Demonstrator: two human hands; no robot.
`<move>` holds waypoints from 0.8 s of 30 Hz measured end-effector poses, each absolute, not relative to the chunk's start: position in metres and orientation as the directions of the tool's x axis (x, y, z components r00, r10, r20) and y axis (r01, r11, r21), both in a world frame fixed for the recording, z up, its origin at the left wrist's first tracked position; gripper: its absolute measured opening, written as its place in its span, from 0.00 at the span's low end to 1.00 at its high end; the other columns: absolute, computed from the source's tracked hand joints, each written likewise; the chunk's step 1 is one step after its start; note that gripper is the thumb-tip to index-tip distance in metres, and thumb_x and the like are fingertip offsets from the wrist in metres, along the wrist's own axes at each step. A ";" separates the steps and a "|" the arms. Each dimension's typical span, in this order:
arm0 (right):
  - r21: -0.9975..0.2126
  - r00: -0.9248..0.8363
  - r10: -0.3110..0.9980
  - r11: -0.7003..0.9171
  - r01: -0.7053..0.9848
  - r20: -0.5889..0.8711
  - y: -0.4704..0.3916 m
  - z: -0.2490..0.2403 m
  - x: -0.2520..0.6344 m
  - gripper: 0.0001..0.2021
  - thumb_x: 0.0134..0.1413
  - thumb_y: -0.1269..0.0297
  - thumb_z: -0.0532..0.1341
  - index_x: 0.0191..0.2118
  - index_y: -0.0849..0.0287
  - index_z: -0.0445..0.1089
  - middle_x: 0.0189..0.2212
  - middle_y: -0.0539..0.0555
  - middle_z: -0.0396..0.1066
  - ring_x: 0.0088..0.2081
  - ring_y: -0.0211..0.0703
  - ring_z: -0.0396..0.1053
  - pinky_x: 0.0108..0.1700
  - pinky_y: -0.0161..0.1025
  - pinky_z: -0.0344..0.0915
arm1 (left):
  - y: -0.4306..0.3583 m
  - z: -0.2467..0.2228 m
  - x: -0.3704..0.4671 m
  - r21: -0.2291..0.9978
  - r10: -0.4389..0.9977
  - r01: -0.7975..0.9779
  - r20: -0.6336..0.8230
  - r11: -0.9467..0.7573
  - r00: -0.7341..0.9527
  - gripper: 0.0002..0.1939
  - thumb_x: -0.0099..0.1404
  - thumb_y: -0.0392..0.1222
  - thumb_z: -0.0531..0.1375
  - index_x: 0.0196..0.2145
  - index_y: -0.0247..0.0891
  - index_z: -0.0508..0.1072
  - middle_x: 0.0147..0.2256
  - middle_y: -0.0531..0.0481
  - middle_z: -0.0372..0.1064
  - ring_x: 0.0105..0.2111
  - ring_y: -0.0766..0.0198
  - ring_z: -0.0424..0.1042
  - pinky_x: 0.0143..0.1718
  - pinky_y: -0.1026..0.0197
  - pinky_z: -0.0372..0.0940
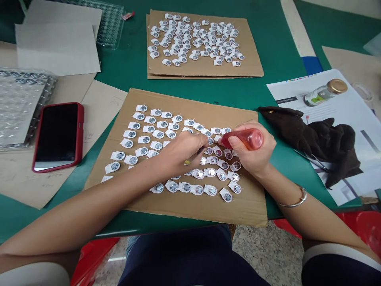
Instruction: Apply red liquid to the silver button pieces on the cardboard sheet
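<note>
My right hand [257,149] is wrapped round a red translucent squeeze bottle [242,139], which lies tilted with its narrow end toward the left. Close beside it, my left hand [189,147] is closed on a thin dark tool, apparently tweezers [195,156]; their far tips are hidden by the fingers. Both hands are over a brown cardboard sheet [190,208] bearing rows of small white tabs with round silver centres [210,190]. The bottle's narrow end is near some of these tabs; whether it touches one I cannot tell.
A second cardboard stack [205,70] with many similar tabs lies at the back. At left are a red-cased phone [58,135], grey sheets [58,47] and bubble wrap [18,107]. A dark cloth [321,139], a glass jar [324,92] and printed paper [363,135] lie at right.
</note>
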State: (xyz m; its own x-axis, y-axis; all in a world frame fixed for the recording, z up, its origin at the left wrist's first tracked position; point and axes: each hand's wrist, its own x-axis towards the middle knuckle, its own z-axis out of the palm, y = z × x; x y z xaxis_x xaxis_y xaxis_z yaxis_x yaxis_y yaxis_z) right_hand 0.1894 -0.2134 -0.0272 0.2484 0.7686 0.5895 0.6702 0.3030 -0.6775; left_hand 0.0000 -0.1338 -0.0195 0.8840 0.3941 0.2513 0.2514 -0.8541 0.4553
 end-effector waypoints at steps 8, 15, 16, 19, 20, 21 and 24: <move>-0.667 0.248 0.769 0.290 0.687 0.590 -0.213 -0.028 0.190 0.11 0.44 0.58 0.66 0.31 0.57 0.67 0.27 0.50 0.69 0.29 0.38 0.68 0.32 0.39 0.66 | -0.134 -0.020 0.001 0.462 0.401 0.250 0.263 -0.851 0.877 0.06 0.57 0.31 0.53 0.28 0.36 0.69 0.20 0.54 0.64 0.20 0.70 0.62 0.23 0.65 0.53; -0.693 0.264 0.782 0.276 0.665 0.565 -0.214 -0.028 0.190 0.10 0.45 0.58 0.66 0.30 0.57 0.67 0.27 0.50 0.69 0.30 0.38 0.68 0.33 0.39 0.66 | -0.132 -0.027 0.002 0.498 0.426 0.260 0.256 -0.827 0.868 0.06 0.56 0.30 0.55 0.28 0.37 0.69 0.23 0.55 0.67 0.21 0.70 0.63 0.23 0.66 0.54; -0.701 0.270 0.783 0.275 0.658 0.560 -0.214 -0.028 0.190 0.10 0.44 0.58 0.66 0.31 0.57 0.67 0.27 0.50 0.69 0.30 0.38 0.68 0.33 0.39 0.66 | -0.132 -0.028 0.001 0.511 0.436 0.263 0.253 -0.818 0.864 0.06 0.56 0.30 0.55 0.30 0.37 0.70 0.24 0.55 0.68 0.21 0.71 0.64 0.24 0.66 0.54; -0.715 0.279 0.786 0.273 0.643 0.552 -0.213 -0.029 0.191 0.10 0.44 0.60 0.67 0.31 0.57 0.68 0.27 0.50 0.69 0.30 0.38 0.68 0.33 0.39 0.65 | -0.131 -0.028 0.000 0.541 0.448 0.265 0.238 -0.798 0.862 0.07 0.57 0.30 0.55 0.32 0.36 0.71 0.25 0.54 0.69 0.23 0.70 0.66 0.25 0.67 0.56; -0.716 0.281 0.784 0.277 0.641 0.554 -0.213 -0.029 0.191 0.10 0.43 0.60 0.67 0.31 0.57 0.68 0.27 0.50 0.69 0.30 0.38 0.68 0.33 0.39 0.65 | -0.131 -0.028 -0.001 0.544 0.450 0.268 0.232 -0.795 0.862 0.07 0.57 0.30 0.55 0.32 0.36 0.71 0.25 0.54 0.70 0.23 0.70 0.66 0.25 0.66 0.56; -0.716 0.283 0.781 0.280 0.639 0.557 -0.213 -0.029 0.191 0.10 0.43 0.60 0.67 0.31 0.58 0.68 0.27 0.50 0.69 0.30 0.38 0.68 0.33 0.39 0.64 | -0.131 -0.028 -0.001 0.545 0.451 0.270 0.228 -0.793 0.863 0.07 0.57 0.31 0.55 0.32 0.36 0.71 0.25 0.54 0.70 0.23 0.70 0.67 0.25 0.66 0.56; -0.718 0.285 0.778 0.284 0.635 0.560 -0.213 -0.029 0.191 0.10 0.42 0.61 0.67 0.30 0.58 0.69 0.27 0.50 0.69 0.29 0.37 0.67 0.32 0.38 0.64 | -0.131 -0.028 -0.001 0.546 0.456 0.275 0.227 -0.792 0.861 0.06 0.57 0.31 0.55 0.32 0.36 0.71 0.25 0.53 0.70 0.23 0.69 0.67 0.25 0.66 0.56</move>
State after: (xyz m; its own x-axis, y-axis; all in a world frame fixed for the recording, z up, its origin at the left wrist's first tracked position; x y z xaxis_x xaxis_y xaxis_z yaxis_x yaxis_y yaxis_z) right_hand 0.1913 -0.2128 -0.0290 0.2852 0.7780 0.5598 0.6351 0.2840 -0.7183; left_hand -0.0010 -0.1306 -0.0281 0.8605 0.4559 0.2274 0.2751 -0.7915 0.5457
